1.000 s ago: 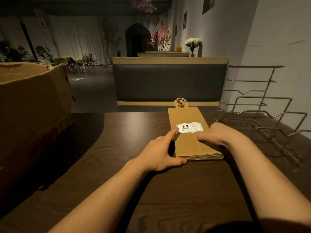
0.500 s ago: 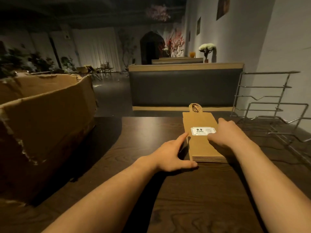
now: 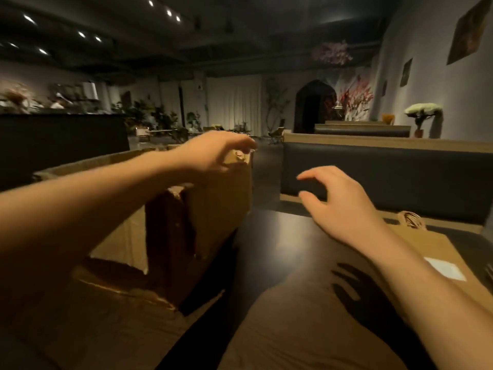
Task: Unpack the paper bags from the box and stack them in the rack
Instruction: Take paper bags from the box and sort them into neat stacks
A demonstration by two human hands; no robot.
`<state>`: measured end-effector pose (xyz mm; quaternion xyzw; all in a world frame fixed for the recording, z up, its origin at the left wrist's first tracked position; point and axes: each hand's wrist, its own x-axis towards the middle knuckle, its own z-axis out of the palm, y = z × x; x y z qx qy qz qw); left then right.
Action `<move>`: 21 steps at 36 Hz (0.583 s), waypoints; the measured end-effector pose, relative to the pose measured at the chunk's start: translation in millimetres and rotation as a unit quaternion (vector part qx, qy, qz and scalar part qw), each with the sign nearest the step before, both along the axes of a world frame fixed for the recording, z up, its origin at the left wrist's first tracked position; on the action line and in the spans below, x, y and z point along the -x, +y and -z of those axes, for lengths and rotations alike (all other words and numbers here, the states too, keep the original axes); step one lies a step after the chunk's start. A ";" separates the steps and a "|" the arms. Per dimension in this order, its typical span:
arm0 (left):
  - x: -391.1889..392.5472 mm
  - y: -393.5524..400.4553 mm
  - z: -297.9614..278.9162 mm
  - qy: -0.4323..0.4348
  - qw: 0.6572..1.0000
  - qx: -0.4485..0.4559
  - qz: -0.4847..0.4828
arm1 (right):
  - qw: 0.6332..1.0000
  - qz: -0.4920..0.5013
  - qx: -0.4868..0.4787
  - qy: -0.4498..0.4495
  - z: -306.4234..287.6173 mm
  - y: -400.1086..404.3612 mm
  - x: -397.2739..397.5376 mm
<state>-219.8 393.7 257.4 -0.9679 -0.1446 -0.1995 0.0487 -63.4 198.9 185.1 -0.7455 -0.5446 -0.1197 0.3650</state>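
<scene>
Your left hand (image 3: 216, 153), centre frame, curls over the torn top edge of the cardboard box (image 3: 202, 209); whether it grips, you cannot tell. Right hand (image 3: 338, 204) hovers, fingers spread, holding nothing. Paper bags (image 3: 432, 252) lie flat at lower right: kraft paper, twisted-cord handles, probably light and creasable. Lift by the stack's long edges.

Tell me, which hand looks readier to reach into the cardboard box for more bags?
The left hand, probably. It is already at the cardboard box, at its top edge. The right hand hangs open above the table, beside the box, holding nothing; the stack of paper bags lies under its forearm.
</scene>
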 end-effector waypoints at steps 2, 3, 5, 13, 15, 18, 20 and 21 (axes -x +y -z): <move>29.2 31.1 -11.9 -0.002 0.996 0.052 -0.067 | 0.999 -0.053 -0.004 -0.004 -22.1 32.1 22.9; 42.8 49.4 -14.7 0.006 0.992 0.074 -0.105 | 0.997 -0.077 0.000 0.000 -33.3 49.5 33.7; 69.3 86.0 -13.9 0.037 0.975 0.131 -0.177 | 0.994 -0.111 0.021 0.009 -51.4 86.3 53.7; 134.0 185.7 23.5 0.239 0.852 0.281 -0.373 | 0.950 -0.131 0.281 -0.027 -68.5 223.9 88.0; 130.4 191.0 24.4 0.286 0.836 0.293 -0.365 | 0.919 -0.106 0.380 -0.016 -60.2 245.0 84.6; 123.8 196.5 25.5 0.302 0.827 0.302 -0.366 | 0.861 -0.059 0.505 -0.018 -50.0 257.4 81.9; 125.7 206.4 28.7 0.319 0.810 0.316 -0.376 | 0.825 -0.045 0.562 -0.046 -47.3 258.7 80.7; 127.6 218.2 33.8 0.328 0.802 0.321 -0.383 | 0.816 -0.045 0.574 -0.050 -46.9 259.7 79.5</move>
